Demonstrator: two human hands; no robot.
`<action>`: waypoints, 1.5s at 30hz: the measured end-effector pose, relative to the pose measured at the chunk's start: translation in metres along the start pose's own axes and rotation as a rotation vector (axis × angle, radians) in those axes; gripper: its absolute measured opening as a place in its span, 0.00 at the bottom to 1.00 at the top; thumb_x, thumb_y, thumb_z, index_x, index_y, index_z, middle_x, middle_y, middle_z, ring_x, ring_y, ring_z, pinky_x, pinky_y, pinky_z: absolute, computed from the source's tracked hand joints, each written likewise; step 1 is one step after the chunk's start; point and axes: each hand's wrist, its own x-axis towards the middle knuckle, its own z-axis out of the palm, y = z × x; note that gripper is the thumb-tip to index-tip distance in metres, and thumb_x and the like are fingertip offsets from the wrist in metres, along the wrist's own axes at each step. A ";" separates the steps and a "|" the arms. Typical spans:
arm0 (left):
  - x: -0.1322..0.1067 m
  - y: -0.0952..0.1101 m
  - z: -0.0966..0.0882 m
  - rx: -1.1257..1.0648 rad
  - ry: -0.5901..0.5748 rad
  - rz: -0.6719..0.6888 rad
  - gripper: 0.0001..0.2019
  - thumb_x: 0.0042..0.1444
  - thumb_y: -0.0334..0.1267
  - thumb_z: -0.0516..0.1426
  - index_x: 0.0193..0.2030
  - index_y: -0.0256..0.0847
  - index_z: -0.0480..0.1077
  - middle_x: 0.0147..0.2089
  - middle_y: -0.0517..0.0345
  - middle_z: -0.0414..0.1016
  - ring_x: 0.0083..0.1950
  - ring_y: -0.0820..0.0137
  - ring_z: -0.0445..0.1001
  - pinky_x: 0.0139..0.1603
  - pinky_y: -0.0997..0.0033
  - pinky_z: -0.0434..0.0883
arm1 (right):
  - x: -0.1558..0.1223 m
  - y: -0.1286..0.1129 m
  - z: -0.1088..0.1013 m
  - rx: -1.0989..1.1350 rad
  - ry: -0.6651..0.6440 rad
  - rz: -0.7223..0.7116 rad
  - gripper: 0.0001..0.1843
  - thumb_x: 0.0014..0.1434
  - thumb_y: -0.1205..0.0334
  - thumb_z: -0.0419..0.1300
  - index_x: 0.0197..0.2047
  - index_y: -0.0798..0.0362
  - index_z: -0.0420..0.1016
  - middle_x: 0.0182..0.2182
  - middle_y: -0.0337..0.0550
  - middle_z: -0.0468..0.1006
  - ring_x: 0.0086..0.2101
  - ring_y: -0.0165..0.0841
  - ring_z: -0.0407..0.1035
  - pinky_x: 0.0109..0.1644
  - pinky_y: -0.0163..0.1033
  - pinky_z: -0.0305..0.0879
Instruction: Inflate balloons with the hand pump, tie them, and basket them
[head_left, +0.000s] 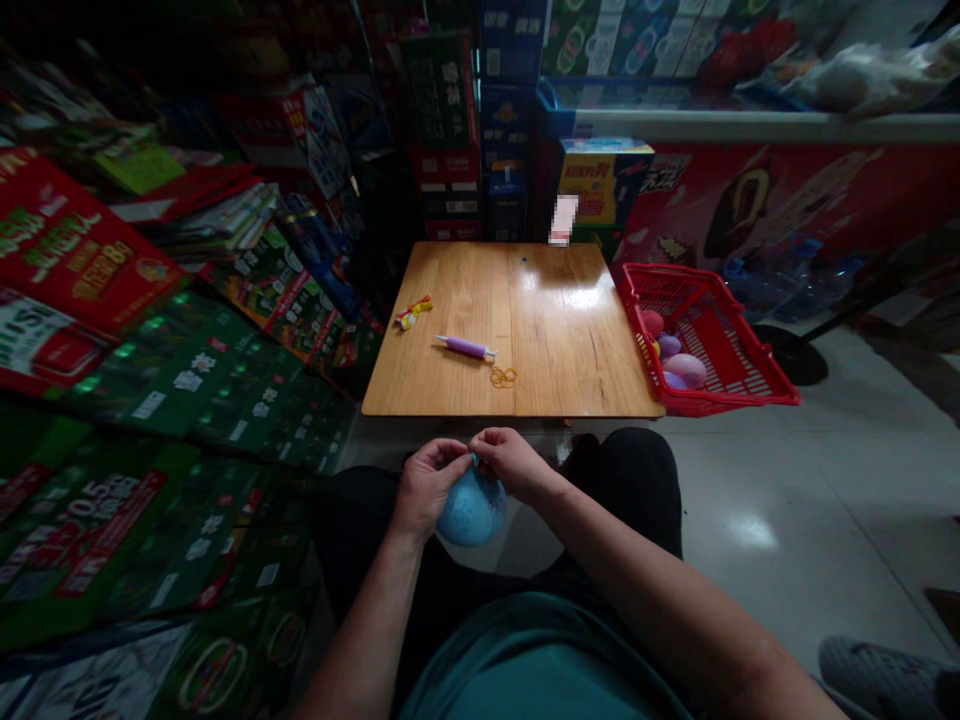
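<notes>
A blue inflated balloon (471, 512) hangs between my knees, its neck pointing up. My left hand (435, 478) pinches the neck from the left, thumb and fingers closed. From the other side my right hand (510, 458) grips the same neck, fingertips pressed together. The fingers hide most of the neck, so I cannot tell whether it is knotted. On the wooden table (562, 340) ahead lie a purple hand pump (465, 347), some yellow-brown rubber bands (503, 377) and a small yellow and red packet (414, 313).
At the table's right side stands a red basket (739, 365) holding several balloons (684, 370). Stacked green cartons (180, 400) rise close on the left. Boxes (600, 185) and a red-fronted freezer (750, 200) stand behind; plastic bottles (787, 275) sit on the floor.
</notes>
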 end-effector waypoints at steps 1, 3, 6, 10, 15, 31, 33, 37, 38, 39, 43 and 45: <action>0.000 -0.001 0.000 -0.001 -0.006 -0.006 0.12 0.49 0.39 0.67 0.38 0.37 0.74 0.36 0.56 0.77 0.36 0.71 0.75 0.39 0.73 0.71 | -0.001 0.000 0.000 0.007 -0.010 -0.011 0.11 0.51 0.58 0.64 0.27 0.55 0.67 0.17 0.31 0.63 0.18 0.23 0.55 0.22 0.31 0.46; -0.002 -0.001 0.001 0.007 -0.008 -0.008 0.12 0.49 0.40 0.67 0.38 0.38 0.74 0.36 0.56 0.77 0.37 0.70 0.75 0.39 0.73 0.71 | -0.003 0.000 -0.001 0.017 -0.021 -0.024 0.12 0.51 0.58 0.64 0.28 0.55 0.68 0.18 0.31 0.63 0.19 0.23 0.55 0.23 0.31 0.47; -0.004 0.001 0.001 0.070 -0.021 0.017 0.11 0.50 0.40 0.66 0.38 0.38 0.74 0.35 0.56 0.77 0.36 0.69 0.75 0.38 0.72 0.70 | -0.003 0.004 -0.004 0.019 -0.032 -0.014 0.12 0.50 0.57 0.65 0.28 0.55 0.69 0.18 0.32 0.64 0.20 0.23 0.56 0.23 0.31 0.48; -0.003 0.006 -0.001 0.250 -0.049 0.074 0.09 0.50 0.38 0.64 0.37 0.39 0.73 0.34 0.55 0.77 0.36 0.68 0.75 0.38 0.71 0.70 | 0.001 0.011 -0.007 -0.012 -0.029 -0.030 0.09 0.49 0.59 0.64 0.28 0.56 0.70 0.18 0.32 0.65 0.19 0.23 0.56 0.24 0.31 0.50; -0.001 0.010 0.000 0.489 0.008 0.162 0.06 0.51 0.35 0.62 0.37 0.41 0.74 0.34 0.56 0.77 0.36 0.66 0.75 0.40 0.69 0.69 | 0.002 0.006 -0.005 -0.160 0.048 -0.109 0.07 0.50 0.61 0.63 0.28 0.56 0.72 0.20 0.35 0.68 0.21 0.25 0.60 0.26 0.31 0.54; 0.008 0.004 -0.010 -0.161 0.103 -0.109 0.14 0.44 0.40 0.69 0.38 0.38 0.77 0.34 0.55 0.79 0.35 0.70 0.76 0.41 0.68 0.71 | -0.011 0.003 0.000 -0.194 0.184 -0.151 0.09 0.55 0.57 0.60 0.29 0.54 0.71 0.19 0.35 0.67 0.22 0.27 0.60 0.27 0.33 0.55; 0.007 0.005 -0.008 -0.138 0.092 -0.081 0.13 0.45 0.40 0.69 0.37 0.39 0.78 0.34 0.55 0.79 0.35 0.70 0.76 0.41 0.69 0.71 | -0.013 0.002 0.000 -0.291 0.179 -0.181 0.08 0.55 0.58 0.61 0.30 0.54 0.74 0.22 0.38 0.71 0.25 0.29 0.63 0.29 0.33 0.58; 0.002 0.013 -0.001 0.036 0.047 0.016 0.11 0.48 0.41 0.67 0.38 0.38 0.79 0.38 0.53 0.80 0.39 0.68 0.76 0.42 0.70 0.71 | -0.020 -0.005 -0.001 -0.436 0.092 -0.312 0.08 0.57 0.60 0.60 0.36 0.54 0.78 0.32 0.41 0.78 0.34 0.32 0.69 0.38 0.35 0.62; 0.001 0.016 0.001 0.073 0.040 0.035 0.11 0.49 0.41 0.67 0.38 0.38 0.79 0.38 0.52 0.80 0.40 0.67 0.76 0.43 0.70 0.71 | -0.021 -0.006 -0.001 -0.455 0.066 -0.334 0.09 0.58 0.60 0.60 0.36 0.54 0.78 0.32 0.42 0.78 0.34 0.33 0.70 0.39 0.35 0.62; 0.000 0.018 0.003 0.104 0.033 0.050 0.11 0.49 0.41 0.66 0.38 0.38 0.79 0.39 0.52 0.80 0.40 0.67 0.76 0.43 0.69 0.71 | -0.023 -0.008 -0.002 -0.467 0.054 -0.350 0.09 0.58 0.59 0.59 0.35 0.54 0.78 0.31 0.41 0.78 0.34 0.33 0.70 0.39 0.35 0.62; 0.001 0.026 0.009 0.179 0.045 0.096 0.15 0.52 0.44 0.65 0.43 0.39 0.78 0.40 0.52 0.79 0.40 0.67 0.75 0.42 0.70 0.70 | -0.024 -0.010 -0.007 -0.411 0.140 -0.358 0.08 0.57 0.58 0.60 0.32 0.54 0.76 0.28 0.40 0.74 0.31 0.31 0.66 0.35 0.34 0.59; 0.004 0.027 0.008 0.207 0.109 0.130 0.19 0.53 0.45 0.64 0.49 0.40 0.76 0.41 0.52 0.79 0.41 0.67 0.75 0.43 0.69 0.70 | -0.024 -0.010 -0.013 -0.288 0.174 -0.332 0.08 0.56 0.58 0.61 0.32 0.54 0.74 0.26 0.38 0.71 0.28 0.29 0.62 0.32 0.33 0.57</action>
